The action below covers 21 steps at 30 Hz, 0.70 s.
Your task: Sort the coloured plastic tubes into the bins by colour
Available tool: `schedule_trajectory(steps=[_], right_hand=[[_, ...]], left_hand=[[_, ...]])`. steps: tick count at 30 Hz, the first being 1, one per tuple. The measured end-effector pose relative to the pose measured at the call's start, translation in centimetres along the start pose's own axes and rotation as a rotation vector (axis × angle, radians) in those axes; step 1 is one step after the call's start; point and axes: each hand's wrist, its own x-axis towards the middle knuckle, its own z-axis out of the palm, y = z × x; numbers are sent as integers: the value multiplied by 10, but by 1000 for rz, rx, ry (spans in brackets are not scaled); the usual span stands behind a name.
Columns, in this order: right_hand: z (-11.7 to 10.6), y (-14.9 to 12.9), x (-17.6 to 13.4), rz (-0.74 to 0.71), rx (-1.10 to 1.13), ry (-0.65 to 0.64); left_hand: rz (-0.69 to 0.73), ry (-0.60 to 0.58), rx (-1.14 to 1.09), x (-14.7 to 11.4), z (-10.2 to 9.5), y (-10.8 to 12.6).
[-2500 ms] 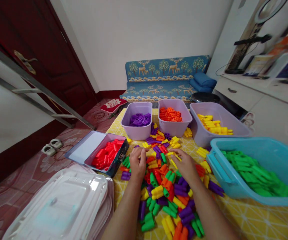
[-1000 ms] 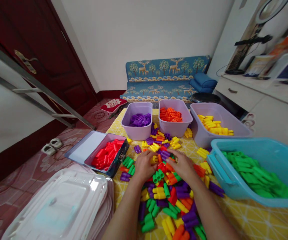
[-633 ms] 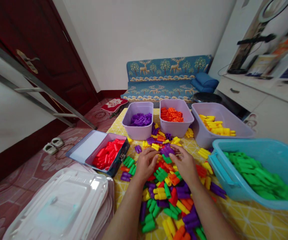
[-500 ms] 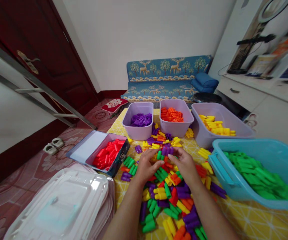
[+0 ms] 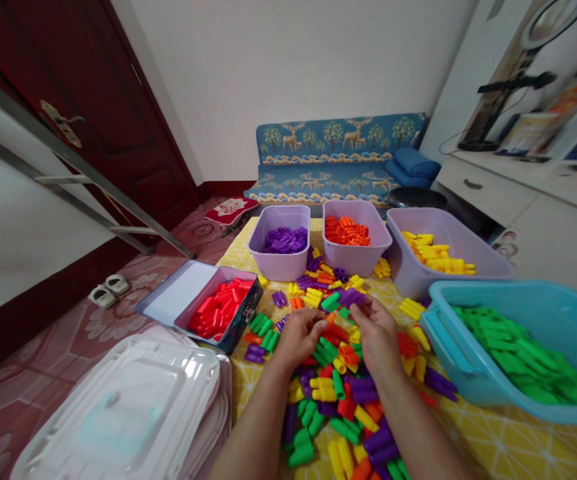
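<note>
Over a pile of coloured plastic building blocks [image 5: 345,387] on the table, both my hands are at work. My right hand [image 5: 379,330] pinches a purple block [image 5: 351,297] between thumb and fingers at the pile's far side. To its left, my left hand [image 5: 299,337] is closed, its fingers curled toward the thumb; what they may hold cannot be made out. An orange block [image 5: 335,330] lies right by the left fingertips. Just beyond them is a green block [image 5: 330,302], close to the purple one.
Lilac tubs at the back hold purple blocks [image 5: 286,241], orange blocks [image 5: 347,231] and yellow blocks [image 5: 435,253]. A turquoise tub [image 5: 448,347] with green blocks stands right. An open case [image 5: 165,293] with red blocks is left, behind stacked white lids [image 5: 118,400].
My hands have moved apart. The right has shifted slightly right with the purple block; the green block that was by my left fingers now sits beyond them.
</note>
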Motion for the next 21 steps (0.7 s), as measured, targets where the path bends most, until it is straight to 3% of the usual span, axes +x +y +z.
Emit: schedule_trajectory(steps=[2,7,12,14,18,19,21], right_hand=[[-3,-4,4,3,32,37],[-6,-7,6,8,-123,-96],[-2,4,0,2,-254,-215],[-3,6,0,-3,-236,-159],[-11,1,6,-30,-27,141],[-14,-2,8,-30,-3,177],[-17,-10,9,6,-37,132]], left_hand=[[-14,35,-16,0,-3,0],[16,142,-168,0,-7,8],[-21,100,-140,0,-4,6],[-26,65,-93,-1,-2,1],[-22,62,6,-2,-2,-5],[-23,81,6,-2,-2,-6],[-4,140,-13,-1,-3,-6]])
